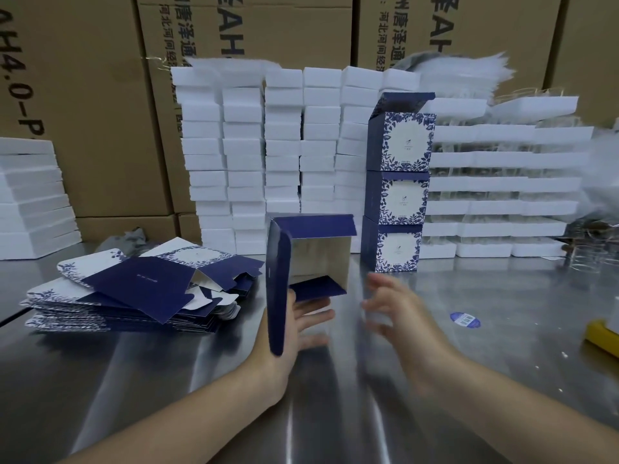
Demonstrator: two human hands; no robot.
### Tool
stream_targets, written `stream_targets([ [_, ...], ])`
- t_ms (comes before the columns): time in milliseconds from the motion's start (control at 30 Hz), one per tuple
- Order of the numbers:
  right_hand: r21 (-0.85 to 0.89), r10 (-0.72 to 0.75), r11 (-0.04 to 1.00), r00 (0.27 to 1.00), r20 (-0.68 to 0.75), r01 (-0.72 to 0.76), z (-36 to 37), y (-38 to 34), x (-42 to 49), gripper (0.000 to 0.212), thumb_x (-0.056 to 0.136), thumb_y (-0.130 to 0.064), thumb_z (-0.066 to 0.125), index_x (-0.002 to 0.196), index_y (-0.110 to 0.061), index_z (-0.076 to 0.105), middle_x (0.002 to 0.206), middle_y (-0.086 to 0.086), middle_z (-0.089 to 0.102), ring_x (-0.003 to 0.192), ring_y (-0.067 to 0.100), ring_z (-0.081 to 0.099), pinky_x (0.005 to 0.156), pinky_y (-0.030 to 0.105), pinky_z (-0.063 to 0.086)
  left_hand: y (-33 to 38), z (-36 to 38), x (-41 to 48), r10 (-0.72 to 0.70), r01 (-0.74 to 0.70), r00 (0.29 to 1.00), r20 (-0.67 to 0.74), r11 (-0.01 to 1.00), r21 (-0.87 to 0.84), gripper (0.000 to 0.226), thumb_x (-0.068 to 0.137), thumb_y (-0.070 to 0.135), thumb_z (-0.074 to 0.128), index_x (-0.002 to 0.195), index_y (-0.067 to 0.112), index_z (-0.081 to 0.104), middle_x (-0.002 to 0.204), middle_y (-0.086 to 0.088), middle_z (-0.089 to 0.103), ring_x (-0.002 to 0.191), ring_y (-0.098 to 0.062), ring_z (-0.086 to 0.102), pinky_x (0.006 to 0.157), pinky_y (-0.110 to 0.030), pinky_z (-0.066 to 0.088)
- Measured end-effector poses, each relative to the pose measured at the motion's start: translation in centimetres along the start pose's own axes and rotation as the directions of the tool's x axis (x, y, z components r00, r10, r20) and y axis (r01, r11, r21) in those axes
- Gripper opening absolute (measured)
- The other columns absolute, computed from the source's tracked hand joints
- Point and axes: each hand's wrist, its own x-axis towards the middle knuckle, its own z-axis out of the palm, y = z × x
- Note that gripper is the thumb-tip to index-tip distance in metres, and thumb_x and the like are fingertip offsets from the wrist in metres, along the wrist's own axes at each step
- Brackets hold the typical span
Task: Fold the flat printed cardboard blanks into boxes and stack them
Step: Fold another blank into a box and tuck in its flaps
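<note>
A half-formed dark blue box (310,252) stands open toward me at the table's middle, its inside brown and its flaps loose. My left hand (301,323) lies under and behind its left flap, fingers spread and straight, touching the box. My right hand (392,306) hovers just right of the box, blurred, fingers loosely extended, holding nothing. A pile of flat blue-and-white printed blanks (134,289) lies to the left. Three folded boxes (398,192) stand stacked behind, the top one with its lid flap up.
Tall stacks of white foam blocks (261,155) and white trays (502,182) line the back, with brown cartons (100,95) behind. A blue round sticker (465,319) and a yellow object (603,336) lie on the steel table (335,413) at right.
</note>
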Motion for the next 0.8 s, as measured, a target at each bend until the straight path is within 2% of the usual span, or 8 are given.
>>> stream_targets([
  [100,0.028,-0.259,0.964,0.957,-0.129,0.264,-1.0,-1.5,0.6,0.027,0.11,-0.031,0.049,0.129,-0.031,0.068,0.128,-0.014,0.067,0.111,0.001,0.064,0.098,0.027,0.053,-0.1,-0.6,0.7,0.033,-0.037,0.999,0.031,0.993,0.111,0.038,0.11,0.033,0.043,0.118,0.009,0.072,0.103,-0.008,0.082,0.092,-0.023,0.081,0.061,-0.033,0.063],
  [267,-0.383,-0.58,0.71,0.799,0.158,0.591,-2.8,-2.4,1.6,0.059,0.093,-0.063,0.059,0.147,-0.04,0.056,0.141,-0.03,0.056,0.134,-0.01,0.05,0.107,0.014,0.041,0.7,-0.3,1.1,-0.057,0.042,0.996,0.074,0.981,0.19,0.023,0.111,0.014,0.047,0.106,0.003,0.067,0.088,-0.016,0.073,0.068,-0.027,0.068,0.051,-0.025,0.053],
  [367,-0.648,-0.51,0.532,0.817,0.269,0.545,-3.6,-2.3,2.1,0.061,0.079,-0.066,0.055,0.134,-0.04,0.062,0.126,-0.026,0.064,0.117,-0.001,0.06,0.102,0.035,0.052,0.1,0.1,0.6,0.002,-0.025,0.997,0.08,0.958,0.285,0.023,0.106,0.003,0.052,0.09,0.011,0.066,0.074,-0.013,0.057,0.06,-0.022,0.053,0.051,-0.023,0.044],
  [467,-0.74,-0.408,0.502,0.877,0.253,0.447,-4.6,-2.2,2.6,0.041,0.067,-0.064,0.047,0.103,-0.046,0.057,0.106,-0.026,0.065,0.092,-0.001,0.062,0.082,0.04,0.056,-0.5,0.1,0.2,0.134,-0.135,0.991,0.025,0.934,0.33,0.029,0.095,0.002,0.049,0.075,0.02,0.039,0.067,-0.006,0.026,0.061,-0.021,0.02,0.05,-0.025,0.024],
  [533,-0.778,-0.447,0.436,0.859,0.249,0.452,-5.1,-2.3,3.2,0.035,0.072,-0.066,0.052,0.092,-0.037,0.053,0.093,-0.018,0.067,0.084,0.005,0.062,0.074,0.044,0.055,-0.9,-0.3,0.2,0.286,-0.303,0.952,0.11,0.824,0.479,0.023,0.094,0.023,0.051,0.074,0.02,0.062,0.068,-0.009,0.06,0.055,-0.024,0.049,0.048,-0.03,0.039],
  [600,-0.788,-0.484,0.4,0.838,0.251,0.467,-5.3,-2.3,3.8,0.04,0.083,-0.07,0.062,0.085,-0.031,0.052,0.082,-0.013,0.066,0.08,0.009,0.063,0.071,0.045,0.055,-0.7,-0.6,0.0,0.299,-0.337,0.939,0.17,0.703,0.626,0.034,0.096,0.05,0.044,0.089,0.03,0.07,0.085,0.008,0.076,0.069,-0.015,0.075,0.061,-0.043,0.059],
  [700,-0.761,-0.489,0.442,0.839,0.239,0.475,-5.2,-1.9,3.8,0.046,0.088,-0.063,0.072,0.079,-0.024,0.052,0.072,-0.008,0.065,0.072,0.015,0.063,0.068,0.05,0.054,-0.2,-0.9,0.0,0.334,-0.362,0.929,0.162,0.722,0.589,0.029,0.1,0.056,0.048,0.098,0.037,0.069,0.098,0.019,0.073,0.076,-0.007,0.078,0.068,-0.054,0.063],
  [800,-0.686,-0.398,0.605,0.9,0.178,0.404,-4.1,-1.4,3.2,0.057,0.085,-0.062,0.077,0.077,-0.013,0.049,0.065,0.0,0.061,0.067,0.027,0.061,0.065,0.053,0.056,-0.1,-0.8,0.0,0.371,-0.379,0.919,0.135,0.734,0.564,0.011,0.101,0.052,0.062,0.101,0.044,0.069,0.106,0.026,0.071,0.078,-0.008,0.077,0.068,-0.055,0.064],
])
